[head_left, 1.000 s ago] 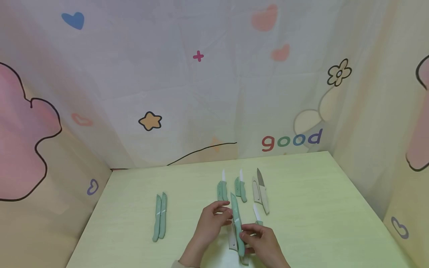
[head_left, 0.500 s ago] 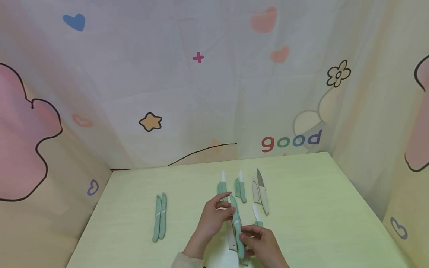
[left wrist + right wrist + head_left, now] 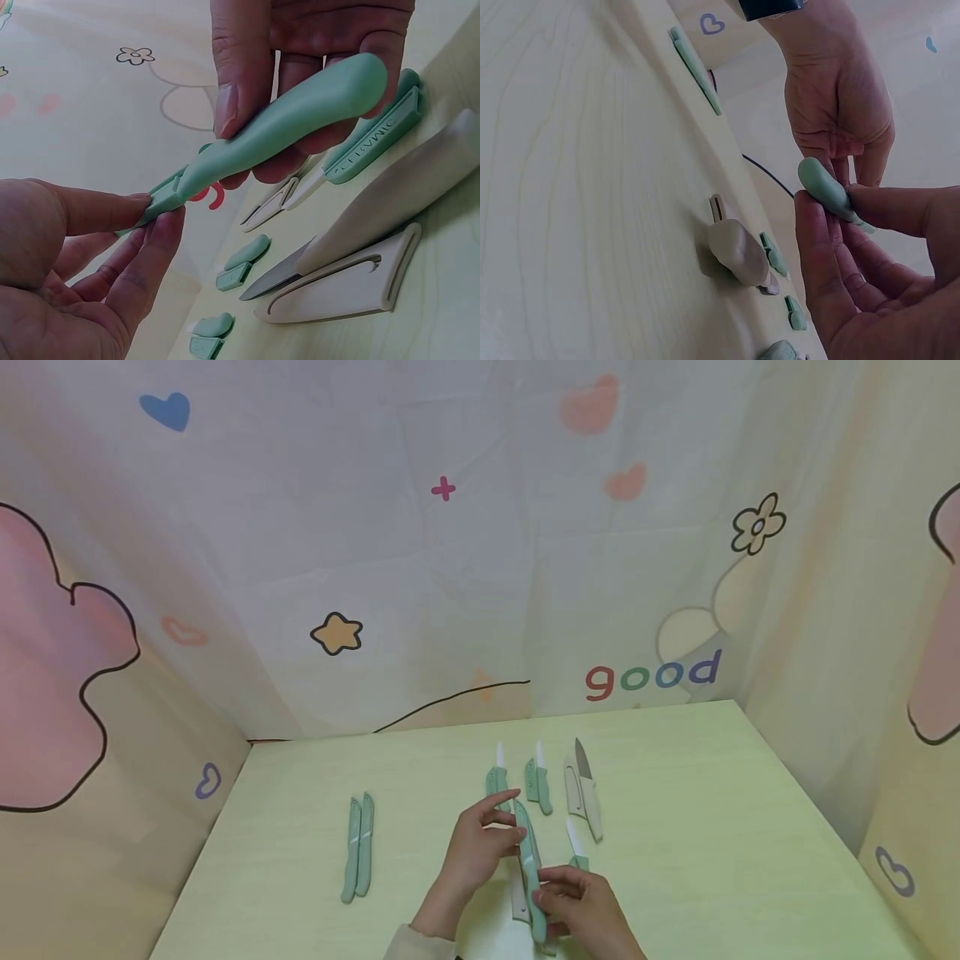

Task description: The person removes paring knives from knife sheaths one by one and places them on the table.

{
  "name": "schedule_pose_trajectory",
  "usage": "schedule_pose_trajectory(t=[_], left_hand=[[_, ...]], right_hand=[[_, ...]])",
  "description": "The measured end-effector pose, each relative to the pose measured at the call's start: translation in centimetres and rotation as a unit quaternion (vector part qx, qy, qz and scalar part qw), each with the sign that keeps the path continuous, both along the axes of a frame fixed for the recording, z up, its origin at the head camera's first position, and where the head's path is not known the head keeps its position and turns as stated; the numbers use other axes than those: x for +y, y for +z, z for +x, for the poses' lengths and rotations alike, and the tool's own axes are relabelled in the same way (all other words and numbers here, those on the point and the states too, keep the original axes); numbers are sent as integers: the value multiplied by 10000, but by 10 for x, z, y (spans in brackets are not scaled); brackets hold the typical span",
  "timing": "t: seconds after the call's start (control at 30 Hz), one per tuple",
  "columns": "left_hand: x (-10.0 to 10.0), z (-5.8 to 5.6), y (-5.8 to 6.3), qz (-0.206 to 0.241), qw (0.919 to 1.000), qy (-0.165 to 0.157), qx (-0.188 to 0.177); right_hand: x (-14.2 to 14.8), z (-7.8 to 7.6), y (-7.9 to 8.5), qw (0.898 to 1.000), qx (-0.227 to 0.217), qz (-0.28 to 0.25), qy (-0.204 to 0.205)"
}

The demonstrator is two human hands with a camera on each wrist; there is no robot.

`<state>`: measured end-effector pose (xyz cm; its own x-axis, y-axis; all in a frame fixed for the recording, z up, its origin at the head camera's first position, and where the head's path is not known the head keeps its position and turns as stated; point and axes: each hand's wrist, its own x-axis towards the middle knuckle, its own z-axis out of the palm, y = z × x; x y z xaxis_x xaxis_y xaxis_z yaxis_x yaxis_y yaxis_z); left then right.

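Green knife (image 3: 529, 864) well inside table's sides (image 3: 817, 818)

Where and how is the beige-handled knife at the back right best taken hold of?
Probably by its beige handle, coming from the near right. The handle end lies nearer, the bare blade points away, and the beige sheath lies close along its left side, leaving less finger room.

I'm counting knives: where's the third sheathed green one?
The green knife is low in the head view, right of centre, held by left hand and right hand.
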<state>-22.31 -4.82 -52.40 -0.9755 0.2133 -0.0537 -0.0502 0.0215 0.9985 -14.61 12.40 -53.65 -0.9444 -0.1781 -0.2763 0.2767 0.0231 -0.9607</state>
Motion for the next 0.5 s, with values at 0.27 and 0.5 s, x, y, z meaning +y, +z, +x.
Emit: schedule_pose_trajectory(t=[0.27, 0.5], left_hand=[[2, 9, 19, -48, 10000, 60, -32], [3, 17, 36, -89, 9999, 126, -11]], right_hand=[[-2, -1, -2, 10000, -92, 7, -18], [-3, -1, -3, 10000, 7, -37, 57]])
